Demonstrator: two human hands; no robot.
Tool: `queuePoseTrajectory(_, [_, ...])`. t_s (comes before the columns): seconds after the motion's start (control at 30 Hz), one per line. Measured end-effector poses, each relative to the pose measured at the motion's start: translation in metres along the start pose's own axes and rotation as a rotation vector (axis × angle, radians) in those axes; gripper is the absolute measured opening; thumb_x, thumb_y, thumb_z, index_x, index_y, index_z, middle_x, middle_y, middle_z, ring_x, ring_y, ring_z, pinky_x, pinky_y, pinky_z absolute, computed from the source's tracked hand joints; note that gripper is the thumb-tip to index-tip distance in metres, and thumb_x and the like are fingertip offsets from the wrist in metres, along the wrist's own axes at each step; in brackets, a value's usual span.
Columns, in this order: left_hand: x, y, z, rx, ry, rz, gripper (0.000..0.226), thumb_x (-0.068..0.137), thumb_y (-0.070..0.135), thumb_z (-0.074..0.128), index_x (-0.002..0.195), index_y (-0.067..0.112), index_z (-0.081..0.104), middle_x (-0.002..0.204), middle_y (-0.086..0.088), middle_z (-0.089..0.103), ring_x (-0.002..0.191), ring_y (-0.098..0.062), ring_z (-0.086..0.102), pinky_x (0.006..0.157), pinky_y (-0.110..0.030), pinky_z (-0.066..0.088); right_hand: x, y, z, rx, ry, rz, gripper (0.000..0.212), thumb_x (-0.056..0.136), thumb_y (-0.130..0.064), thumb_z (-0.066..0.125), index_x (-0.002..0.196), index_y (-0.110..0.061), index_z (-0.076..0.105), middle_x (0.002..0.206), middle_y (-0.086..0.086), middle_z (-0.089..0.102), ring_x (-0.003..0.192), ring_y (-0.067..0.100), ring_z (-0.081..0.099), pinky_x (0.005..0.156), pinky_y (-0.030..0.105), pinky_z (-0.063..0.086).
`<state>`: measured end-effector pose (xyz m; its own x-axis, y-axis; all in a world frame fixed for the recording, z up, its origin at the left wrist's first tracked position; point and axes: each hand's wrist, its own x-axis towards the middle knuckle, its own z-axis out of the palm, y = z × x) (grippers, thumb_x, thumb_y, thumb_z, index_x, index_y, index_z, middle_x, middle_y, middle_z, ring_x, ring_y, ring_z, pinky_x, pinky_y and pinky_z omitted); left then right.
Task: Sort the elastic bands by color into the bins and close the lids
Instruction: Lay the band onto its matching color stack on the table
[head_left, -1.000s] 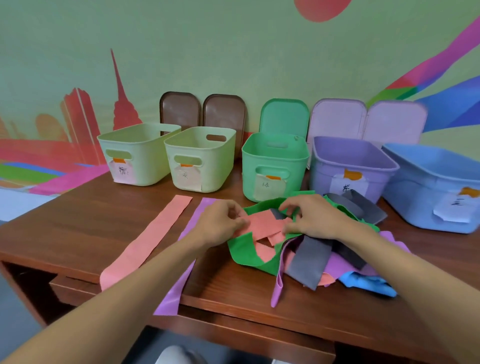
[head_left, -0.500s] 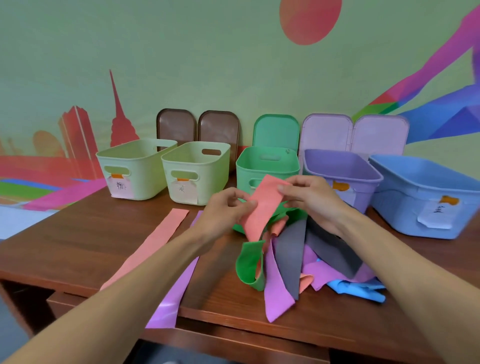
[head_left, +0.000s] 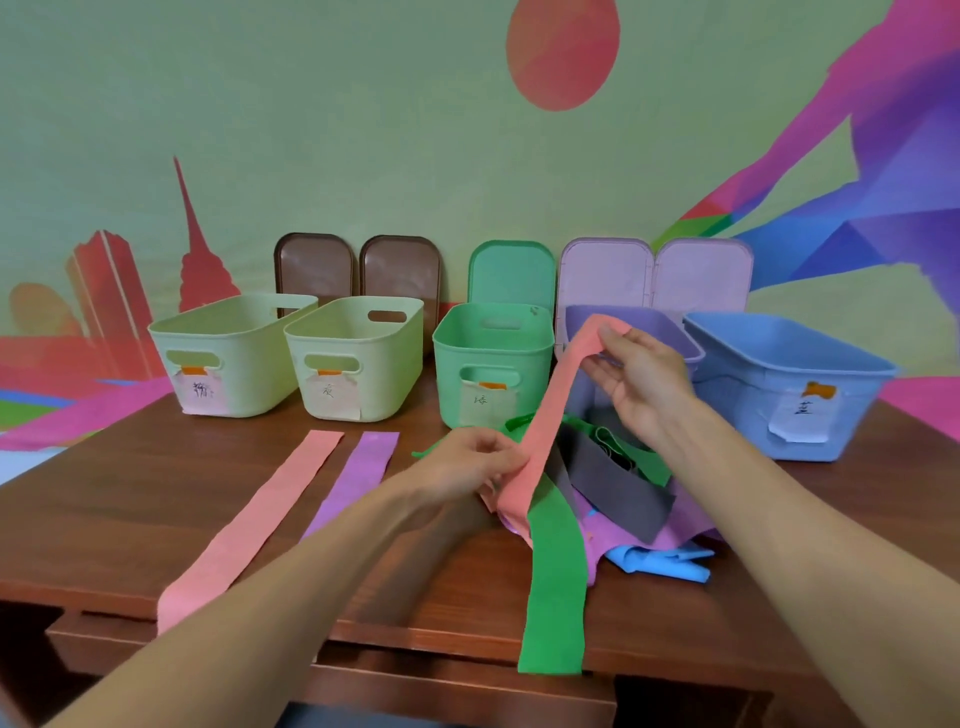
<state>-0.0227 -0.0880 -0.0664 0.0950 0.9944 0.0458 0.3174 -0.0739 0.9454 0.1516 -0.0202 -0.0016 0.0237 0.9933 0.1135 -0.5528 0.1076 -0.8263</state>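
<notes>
A salmon-pink elastic band (head_left: 551, 410) stretches up from a tangled pile of bands (head_left: 618, 499) on the table. My right hand (head_left: 636, 382) pinches its upper end in front of the purple bin (head_left: 675, 338). My left hand (head_left: 467, 465) pinches the same band lower down, just above the pile. A green band (head_left: 556, 587) hangs from the pile over the table's front edge. Grey, purple and blue bands lie in the pile. A pink band (head_left: 254, 525) and a purple band (head_left: 353, 483) lie flat on the left.
Along the back stand two pale green bins (head_left: 228, 358) (head_left: 358, 358), a green bin (head_left: 493, 358) and a blue bin (head_left: 789, 384), all open and labelled. Brown (head_left: 358, 270), green (head_left: 511, 273) and lilac lids (head_left: 654, 273) lean against the painted wall. The wooden table (head_left: 130, 483) has a drawer below.
Both hands have drawn the salmon-pink band up out of the pile. My right hand rose and moved right with its end, my left slid lower along it. The green band now hangs over the edge.
</notes>
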Motion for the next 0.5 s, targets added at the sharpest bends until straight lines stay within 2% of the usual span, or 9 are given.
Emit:
queuePoseTrajectory(0.1, [0.005, 0.009, 0.000, 0.055, 0.085, 0.031, 0.014, 0.091, 0.024, 0.062, 0.086, 0.012, 0.063, 0.078, 0.001, 0.061, 0.069, -0.009, 0.053, 0.062, -0.021, 0.043, 0.004, -0.005, -0.008, 0.067, 0.081, 0.026, 0.007, 0.093, 0.001, 0.053, 0.089, -0.001, 0.057, 0.082, 0.012, 0.062, 0.071, 0.017, 0.064, 0.056, 0.024, 0.058])
queuePoseTrajectory(0.23, [0.013, 0.022, 0.005, 0.131, 0.198, 0.078, 0.020, 0.093, 0.030, 0.059, 0.090, 0.010, 0.060, 0.083, -0.001, 0.061, 0.069, -0.012, 0.053, 0.056, -0.019, 0.041, 0.006, -0.012, -0.015, 0.163, 0.120, 0.067, 0.006, 0.094, 0.004, 0.050, 0.090, 0.003, 0.055, 0.082, 0.016, 0.063, 0.069, 0.021, 0.066, 0.065, 0.029, 0.060])
queuePoseTrajectory(0.37, [0.024, 0.028, 0.008, 0.169, 0.357, 0.153, 0.025, 0.092, 0.036, 0.057, 0.092, 0.012, 0.061, 0.088, -0.004, 0.065, 0.075, -0.016, 0.055, 0.065, -0.029, 0.041, 0.006, -0.021, -0.017, 0.210, 0.111, 0.052, 0.011, 0.093, 0.006, 0.050, 0.086, 0.001, 0.057, 0.071, 0.013, 0.069, 0.075, 0.021, 0.065, 0.075, 0.034, 0.059])
queuePoseTrajectory(0.43, [0.029, 0.032, 0.006, 0.153, 0.453, 0.187, 0.020, 0.092, 0.037, 0.056, 0.087, 0.017, 0.058, 0.083, -0.002, 0.064, 0.071, -0.016, 0.053, 0.064, -0.030, 0.038, 0.007, -0.022, -0.018, 0.140, 0.113, 0.033, 0.011, 0.093, 0.004, 0.051, 0.086, -0.003, 0.056, 0.079, 0.012, 0.066, 0.075, 0.019, 0.064, 0.078, 0.034, 0.059])
queuePoseTrajectory(0.5, [0.031, 0.033, 0.002, 0.153, 0.490, 0.208, 0.019, 0.091, 0.036, 0.056, 0.084, 0.019, 0.057, 0.075, 0.001, 0.061, 0.065, -0.015, 0.049, 0.059, -0.030, 0.036, 0.005, -0.019, -0.018, -0.050, 0.102, 0.020, 0.012, 0.094, -0.001, 0.052, 0.085, -0.009, 0.055, 0.080, 0.009, 0.064, 0.071, 0.017, 0.062, 0.067, 0.028, 0.057])
